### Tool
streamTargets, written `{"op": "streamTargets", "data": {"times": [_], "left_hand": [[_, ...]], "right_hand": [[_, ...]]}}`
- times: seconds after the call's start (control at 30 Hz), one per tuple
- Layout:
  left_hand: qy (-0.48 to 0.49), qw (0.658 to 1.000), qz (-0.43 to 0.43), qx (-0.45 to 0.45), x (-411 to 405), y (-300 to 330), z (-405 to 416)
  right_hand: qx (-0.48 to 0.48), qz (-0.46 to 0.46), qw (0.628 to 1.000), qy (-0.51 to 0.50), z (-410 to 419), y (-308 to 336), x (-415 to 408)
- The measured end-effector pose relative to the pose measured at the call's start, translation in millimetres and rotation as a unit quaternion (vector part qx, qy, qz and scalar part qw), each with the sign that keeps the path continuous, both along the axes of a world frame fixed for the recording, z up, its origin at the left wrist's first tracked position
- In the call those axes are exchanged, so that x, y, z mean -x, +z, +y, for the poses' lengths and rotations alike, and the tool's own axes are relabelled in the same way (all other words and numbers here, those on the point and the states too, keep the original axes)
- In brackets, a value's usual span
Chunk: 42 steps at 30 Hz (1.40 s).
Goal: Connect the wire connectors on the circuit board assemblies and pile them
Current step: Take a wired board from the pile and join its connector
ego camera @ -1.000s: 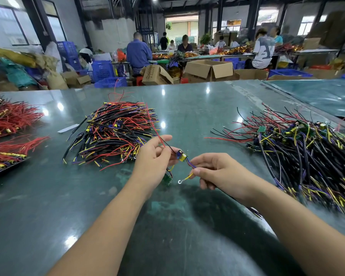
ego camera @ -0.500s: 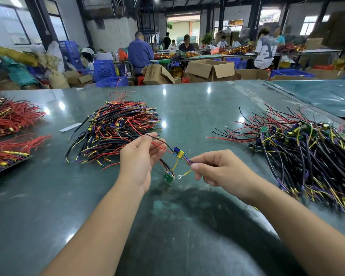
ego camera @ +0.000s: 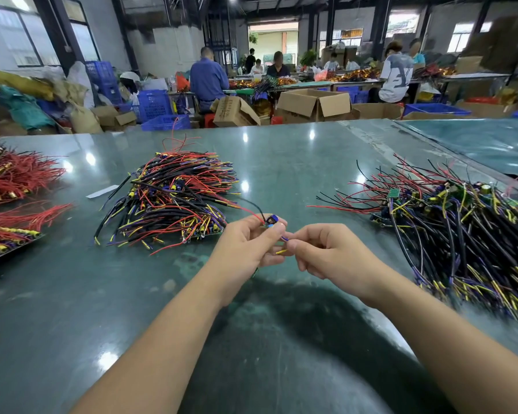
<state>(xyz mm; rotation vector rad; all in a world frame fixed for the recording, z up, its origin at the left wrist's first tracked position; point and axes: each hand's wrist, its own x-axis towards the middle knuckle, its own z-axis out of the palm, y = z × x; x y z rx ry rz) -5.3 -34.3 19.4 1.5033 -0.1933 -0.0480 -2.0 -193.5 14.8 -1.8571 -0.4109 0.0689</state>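
Left hand: the left hand (ego camera: 245, 245) is held above the table, fingers curled around a small wire assembly, pinching its blue connector (ego camera: 272, 220) at the fingertips.
Right hand: the right hand (ego camera: 329, 253) sits just beside the left, thumb and forefinger pinching the purple and yellow wires (ego camera: 282, 245) that come out of the same assembly.
Assembly: it hangs between the two hands, above the table; a red and a black wire (ego camera: 253, 208) trail from the connector back toward the middle pile. The board itself is mostly hidden behind the left hand.
Middle pile: a heap of wired assemblies (ego camera: 174, 198) lies on the table, beyond and to the left of the hands.
Right pile: a looser heap of boards and wires (ego camera: 449, 228) lies to the right, well apart from the hands.
Far left: bundles of red wires (ego camera: 9, 177) lie at the table's left edge.
Table: a glossy dark green table (ego camera: 281, 162) with lamp reflections.
Background: people (ego camera: 208, 77) sit at other benches, among cardboard boxes (ego camera: 313, 104) and blue crates (ego camera: 151, 104).
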Motion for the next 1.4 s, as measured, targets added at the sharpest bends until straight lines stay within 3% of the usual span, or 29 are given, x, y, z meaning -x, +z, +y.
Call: {"op": "streamTargets", "data": {"times": [0.17,0.4,0.67,0.9,1.07,1.2,1.4], "left_hand": [[0.008,0.999,0.040,0.013,0.0,1.5,-0.8],[-0.042,0.998,0.050,0.001,2.3,1.2,3.5],[0.006,0.998,0.051,0.040,-0.8,1.1,6.2],[-0.014,0.991,0.088,0.095,-1.3,3.5,8.3],[-0.025,0.987,0.105,0.120,-1.9,4.1,8.1],[-0.046,0.990,0.086,0.103,-0.9,3.3,8.7],[-0.028,0.999,0.041,-0.001,-2.5,-1.4,8.7]], "right_hand": [[0.112,-0.008,0.993,-0.040,-3.5,-2.0,-3.0],[0.139,-0.039,0.985,-0.093,-5.7,-2.9,-4.0],[0.052,-0.006,0.998,-0.022,-5.8,3.2,-1.8],[0.090,-0.140,0.985,-0.046,-7.5,-2.3,-2.0],[0.073,-0.161,0.983,-0.050,-6.8,-1.9,-1.2],[0.072,-0.153,0.984,-0.052,-7.2,-2.1,-0.7],[0.102,-0.136,0.981,-0.093,-6.9,-4.0,-4.5]]}}
